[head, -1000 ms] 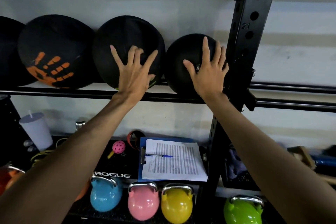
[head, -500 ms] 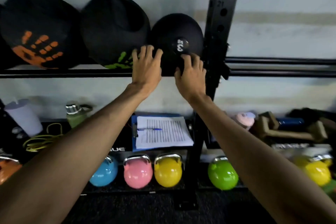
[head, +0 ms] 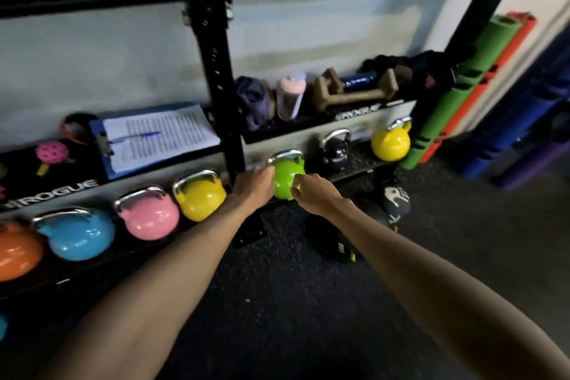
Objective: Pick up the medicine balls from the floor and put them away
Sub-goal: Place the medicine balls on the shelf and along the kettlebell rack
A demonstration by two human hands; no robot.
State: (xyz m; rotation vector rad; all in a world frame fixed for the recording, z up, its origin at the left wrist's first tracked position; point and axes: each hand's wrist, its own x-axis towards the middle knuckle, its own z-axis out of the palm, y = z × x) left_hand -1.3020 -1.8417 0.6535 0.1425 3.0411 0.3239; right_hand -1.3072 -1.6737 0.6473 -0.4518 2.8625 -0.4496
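The fingers (head: 269,176) of the left hand (head: 254,187) are bent loosely downward and hold nothing. Their tips overlap the left edge of a glossy lime-green kettlebell (head: 287,183) with a chrome handle; whether they touch it I cannot tell. The fingers (head: 296,187) of the right hand (head: 313,194) are also loosely curled and slightly apart, with nothing between them, just in front of the same kettlebell's right side. Both bare forearms reach forward from the lower corners of the view.

Below and to the right of the right wrist, two of the task's balls lie on the dark speckled rubber floor (head: 277,302), in front of the rack's lowest shelf. One is a black medicine ball with yellow-green marks (head: 337,245), directly under the right forearm. The other is a black medicine ball with a pale emblem (head: 396,199), farther right, near the shelf edge. The area between them is too dark and blurred to read.

Left of the hands, along the bottom shelf, stand a yellow kettlebell (head: 200,199), a pink kettlebell (head: 151,219), a blue kettlebell (head: 77,234) and an orange kettlebell (head: 15,251). To the right are a small black kettlebell (head: 334,153) and a second yellow kettlebell (head: 390,143). A black steel upright (head: 216,71) rises behind the left hand. On the shelf above lie a blue clipboard with a printed sheet and pen (head: 160,136), a pink shaker bottle (head: 290,97) and wooden push-up bars (head: 354,92). A rolled green mat (head: 456,92) leans at the rack's right end.
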